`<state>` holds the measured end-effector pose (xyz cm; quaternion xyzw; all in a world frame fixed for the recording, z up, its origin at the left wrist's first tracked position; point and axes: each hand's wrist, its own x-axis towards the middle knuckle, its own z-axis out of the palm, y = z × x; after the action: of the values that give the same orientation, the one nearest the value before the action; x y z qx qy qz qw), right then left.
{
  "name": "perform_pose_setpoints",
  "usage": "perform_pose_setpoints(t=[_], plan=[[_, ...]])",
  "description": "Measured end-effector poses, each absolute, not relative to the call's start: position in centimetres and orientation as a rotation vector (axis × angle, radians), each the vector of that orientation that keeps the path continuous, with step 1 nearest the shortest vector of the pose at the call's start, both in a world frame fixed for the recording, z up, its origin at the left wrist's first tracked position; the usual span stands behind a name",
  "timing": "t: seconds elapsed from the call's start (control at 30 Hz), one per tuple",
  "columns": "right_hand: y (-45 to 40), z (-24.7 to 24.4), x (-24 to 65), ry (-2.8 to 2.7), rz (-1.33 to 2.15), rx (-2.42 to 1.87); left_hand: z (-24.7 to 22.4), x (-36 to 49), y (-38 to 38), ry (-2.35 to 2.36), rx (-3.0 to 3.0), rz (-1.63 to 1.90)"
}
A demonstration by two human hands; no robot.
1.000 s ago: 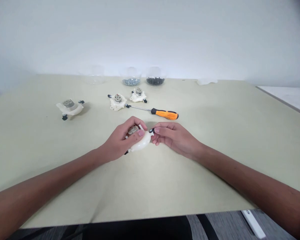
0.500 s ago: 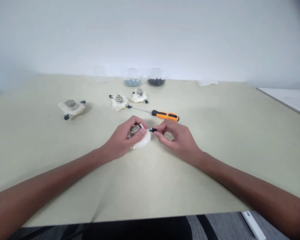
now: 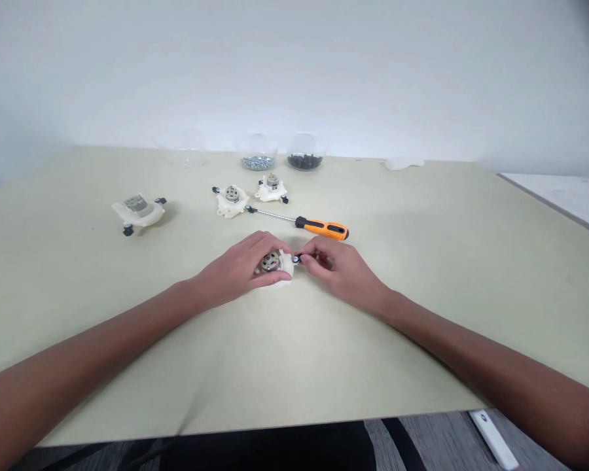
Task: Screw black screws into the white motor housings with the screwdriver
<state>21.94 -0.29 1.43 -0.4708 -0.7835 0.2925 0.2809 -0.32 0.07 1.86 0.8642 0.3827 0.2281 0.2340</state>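
Observation:
My left hand (image 3: 243,268) is closed around a white plastic motor housing (image 3: 287,263), thumb along the near side and fingers over the far side. A round silver motor (image 3: 270,261) shows in the middle of the housing, and my palm covers its left part. At the right end of the housing sits a small black rubber mount (image 3: 297,259) with a silver screw head in it. My right hand (image 3: 341,268) pinches this mount between thumb and forefinger. Just beyond my hands lies a screwdriver (image 3: 324,228) with an orange and black handle.
Two similar motor assemblies (image 3: 232,201) stand behind the screwdriver, and another motor assembly (image 3: 140,210) is at the left. Along the wall are a bowl of silver screws (image 3: 258,162), a bowl of black pieces (image 3: 304,161), a clear bowl (image 3: 189,157) and a white flat piece (image 3: 404,163).
The housing has been turned from a tilt to lie flatter, with the motor's top now facing up. My left thumb has shifted to its near edge, and my right fingers still pinch the mount.

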Motion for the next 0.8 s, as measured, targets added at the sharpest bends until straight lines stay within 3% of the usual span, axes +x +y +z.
perform_pose_setpoints(t=[0.43,0.8], plan=[[0.0,1.3,21.8,-2.132,0.673,-1.326,2.2,-2.1,2.1,1.081,2.059,0.579],[0.3,1.3,21.8,-2.217,0.587,-1.295,1.7,-2.1,2.6,1.024,2.270,0.550]])
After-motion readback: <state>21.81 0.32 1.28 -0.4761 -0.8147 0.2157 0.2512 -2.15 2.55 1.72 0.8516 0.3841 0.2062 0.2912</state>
